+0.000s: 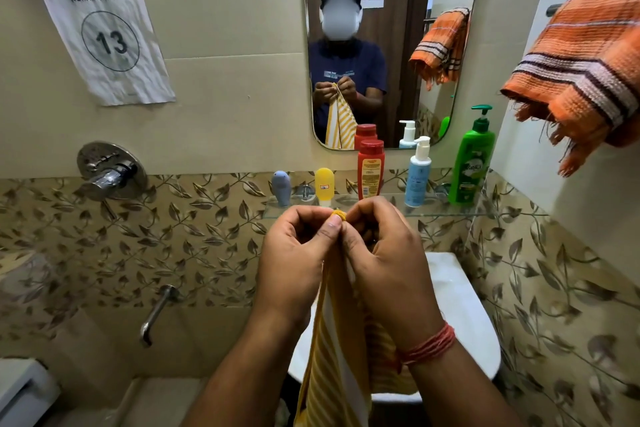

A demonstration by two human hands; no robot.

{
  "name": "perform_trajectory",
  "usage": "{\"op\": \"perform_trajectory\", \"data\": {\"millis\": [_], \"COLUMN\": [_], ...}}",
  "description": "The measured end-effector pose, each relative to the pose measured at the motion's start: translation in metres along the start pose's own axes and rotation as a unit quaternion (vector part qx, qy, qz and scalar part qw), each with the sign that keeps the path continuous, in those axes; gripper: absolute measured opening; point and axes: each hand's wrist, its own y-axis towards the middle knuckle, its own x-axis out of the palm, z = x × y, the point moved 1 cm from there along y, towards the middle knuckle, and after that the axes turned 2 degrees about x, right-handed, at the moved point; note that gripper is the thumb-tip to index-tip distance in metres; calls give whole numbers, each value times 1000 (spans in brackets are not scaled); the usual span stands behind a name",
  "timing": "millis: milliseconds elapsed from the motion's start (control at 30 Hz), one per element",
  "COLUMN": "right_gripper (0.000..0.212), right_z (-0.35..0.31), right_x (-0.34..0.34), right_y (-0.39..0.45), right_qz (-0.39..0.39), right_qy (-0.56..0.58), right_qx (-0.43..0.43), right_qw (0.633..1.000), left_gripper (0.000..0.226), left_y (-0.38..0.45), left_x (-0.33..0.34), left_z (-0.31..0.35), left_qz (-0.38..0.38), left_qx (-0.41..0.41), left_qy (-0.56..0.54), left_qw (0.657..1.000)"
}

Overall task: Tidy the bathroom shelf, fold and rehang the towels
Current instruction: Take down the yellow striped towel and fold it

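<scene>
- Head view: we hold the yellow striped towel (334,350) up in front of us, near and centre, its length hanging down between our forearms toward the white basin (460,315)
- Our left hand (298,253) pinches the top edge with thumb and curled fingers; our right hand (384,253) does the same just beside it, the two hands almost touching, with a small yellow bunch of cloth showing between the fingertips
- The mirror (391,45) on the far wall shows the same hold from the front: both hands meeting at one point and the towel falling in a narrow drape
- Beyond our hands, the glass shelf (502,210) carries a grey tube, a yellow bottle, a red bottle, a white pump bottle and a green pump bottle, all upright in a row
- The orange striped towel (581,73) hangs bunched on the rail at far right, not yet folded flat
- We judge the step in hand to be matching two corners of the yellow towel before folding; to do it well we should line the edges up evenly, keep both pinches firm, then draw the cloth taut so the stripes fall straight and the fold does not skew
- The hanging end is out of sight below, so we cannot tell whether it is even
</scene>
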Motion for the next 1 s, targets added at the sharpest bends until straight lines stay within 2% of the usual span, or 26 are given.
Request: {"op": "perform_trajectory", "data": {"millis": [67,133,200,400,500,700,900,1000], "right_gripper": [15,20,15,10,9,28,38,36], "right_z": [5,15,29,63,68,73,81,81], "right_x": [0,-1,-5,-15,-20,-32,-52,-60], "right_y": [1,-2,-8,-15,-12,-1,6,11], "right_qz": [-66,-180,-262,-354,-371,-367,-334,-324], "right_qy": [44,93,101,-7,-73,-154,-190,-216], "right_qx": [20,54,71,53,26,-7,-16,-32], "right_qw": [997,978,957,934,925,917,923,921], "left_gripper": [6,6,7,16,21,22,17,16], "left_y": [8,17,28,63,75,87,89,87], "left_x": [-4,-10,-19,-44,-54,-72,-97,-103], "left_z": [1,7,15,21,25,28,30,23], "left_qz": [26,56,98,224,266,298,347,358], "left_qx": [0,19,40,52,70,92,97,92], "left_qy": [-15,-10,0,-16,-28,-35,-36,-27], "left_qw": [1000,998,994,973,961,950,932,929]}}
